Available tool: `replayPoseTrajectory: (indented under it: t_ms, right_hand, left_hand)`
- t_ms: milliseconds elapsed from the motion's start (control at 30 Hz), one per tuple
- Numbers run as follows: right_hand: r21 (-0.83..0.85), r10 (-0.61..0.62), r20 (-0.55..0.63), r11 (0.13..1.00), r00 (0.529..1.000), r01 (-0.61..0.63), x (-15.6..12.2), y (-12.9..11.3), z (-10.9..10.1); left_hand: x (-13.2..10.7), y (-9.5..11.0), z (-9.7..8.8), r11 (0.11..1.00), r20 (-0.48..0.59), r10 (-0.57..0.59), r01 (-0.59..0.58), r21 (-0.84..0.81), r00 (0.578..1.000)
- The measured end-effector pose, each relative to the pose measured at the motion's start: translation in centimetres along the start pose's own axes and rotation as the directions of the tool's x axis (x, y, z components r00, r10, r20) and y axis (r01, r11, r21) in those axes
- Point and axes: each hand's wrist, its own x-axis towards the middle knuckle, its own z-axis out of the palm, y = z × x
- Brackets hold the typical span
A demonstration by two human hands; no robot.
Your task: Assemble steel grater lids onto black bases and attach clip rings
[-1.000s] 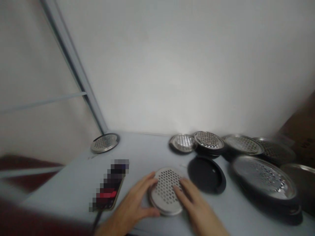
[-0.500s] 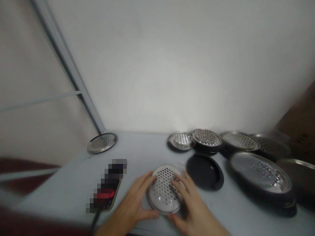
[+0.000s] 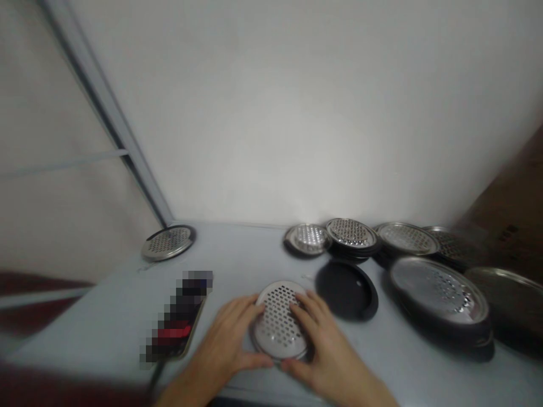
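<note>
A round perforated metal disc (image 3: 280,322), like a grater plate, lies at the front of the table with a dark rim showing below it. My left hand (image 3: 233,339) curves around its left side, fingertips on the upper edge and thumb at the near edge. From the right, my right hand (image 3: 322,345) holds it too, with fingers resting on the holed face and thumb at the near rim. Just beyond my right hand is a dark round tray-like base (image 3: 348,289), its inside facing up.
Similar holed discs (image 3: 351,233) stand in dark-based stacks along the wall and at right, including a larger oval one (image 3: 439,291). Another disc (image 3: 168,242) sits at the far left corner. A phone (image 3: 182,316), partly pixelated, lies left on the pale table (image 3: 102,316).
The whole view has shifted slightly, so everything appears a little further left and higher. Both hands stay around the disc, with barely any change in their grip.
</note>
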Motion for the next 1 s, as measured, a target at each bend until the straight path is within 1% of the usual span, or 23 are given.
replayPoseTrajectory:
  t_ms: [67, 100, 133, 167, 233, 300, 333, 367, 433, 533, 600, 700, 767, 867, 933, 1000]
  right_hand:
    - [0.012, -0.006, -0.021, 1.000, 1.000, 0.007, -0.2, 0.4, -1.1]
    - [0.004, -0.001, -0.072, 1.000, 0.997, 0.001, -0.4, 1.0, -1.8]
    - [-0.018, 0.015, -0.151, 1.000, 0.988, -0.018, -0.5, 1.8, -2.6]
    - [-0.057, 0.029, -0.260, 0.997, 0.965, -0.046, -0.6, 2.9, -3.3]
    - [-0.159, 0.056, -0.481, 0.976, 0.875, -0.150, -0.8, 5.2, -4.8]
    - [-0.216, 0.086, -0.603, 0.939, 0.793, -0.266, -0.9, 7.4, -5.8]
    - [-0.223, 0.103, -0.625, 0.926, 0.774, -0.304, -1.0, 8.1, -6.2]
    - [-0.220, 0.128, -0.631, 0.916, 0.765, -0.334, -1.0, 8.7, -6.4]
    - [-0.194, 0.176, -0.604, 0.914, 0.778, -0.357, -0.9, 9.0, -6.4]
    - [-0.137, 0.202, -0.567, 0.933, 0.799, -0.333, -0.3, 8.3, -6.0]
    - [-0.112, 0.186, -0.574, 0.947, 0.797, -0.302, 0.0, 7.5, -5.7]
    - [-0.096, 0.138, -0.594, 0.966, 0.792, -0.240, 0.1, 6.1, -5.3]
    - [-0.085, 0.122, -0.611, 0.972, 0.782, -0.218, -0.1, 5.0, -5.1]
    - [-0.088, 0.118, -0.642, 0.970, 0.757, -0.225, -0.4, 3.1, -4.3]
    - [-0.092, 0.113, -0.652, 0.970, 0.750, -0.226, -0.3, 2.0, -3.5]
    - [-0.069, 0.131, -0.641, 0.972, 0.756, -0.226, 0.0, 1.1, -2.3]
  left_hand:
    - [-0.3, -0.1, 0.0, 0.999, -0.016, 0.001, 0.000, 0.039, 1.000]
    - [-0.6, -0.1, 0.0, 0.998, -0.020, 0.005, -0.004, 0.057, 1.000]
    - [-0.8, -0.2, 0.0, 0.997, -0.021, 0.012, -0.011, 0.072, 1.000]
    - [-1.0, -0.3, 0.0, 0.996, -0.020, 0.023, -0.021, 0.084, 1.000]
    - [-1.2, -0.5, 0.0, 0.993, -0.019, 0.043, -0.041, 0.109, 0.999]
    - [-1.3, -0.6, 0.2, 0.990, -0.027, 0.050, -0.046, 0.135, 0.998]
    - [-1.3, -0.7, 0.3, 0.989, -0.037, 0.044, -0.038, 0.145, 0.998]
    - [-1.3, -0.8, 0.6, 0.988, -0.051, 0.037, -0.029, 0.151, 0.998]
    - [-1.2, -0.8, 1.1, 0.988, -0.075, 0.028, -0.016, 0.152, 0.997]
    - [-1.1, -0.7, 2.0, 0.987, -0.074, 0.000, 0.012, 0.159, 0.997]
    - [-1.2, -0.7, 2.3, 0.985, -0.058, -0.019, 0.029, 0.172, 0.998]
    - [-1.7, -1.3, 2.7, 0.983, -0.043, 0.005, 0.003, 0.183, 0.999]
    - [-2.3, -2.0, 3.0, 0.981, -0.076, 0.026, -0.011, 0.193, 0.997]
    - [-3.3, -2.8, 3.0, 0.975, -0.140, 0.057, -0.025, 0.223, 0.988]
    - [-3.7, -2.7, 2.8, 0.966, -0.159, 0.086, -0.044, 0.255, 0.984]
    - [-4.1, -2.2, 2.4, 0.956, -0.149, 0.081, -0.035, 0.291, 0.986]
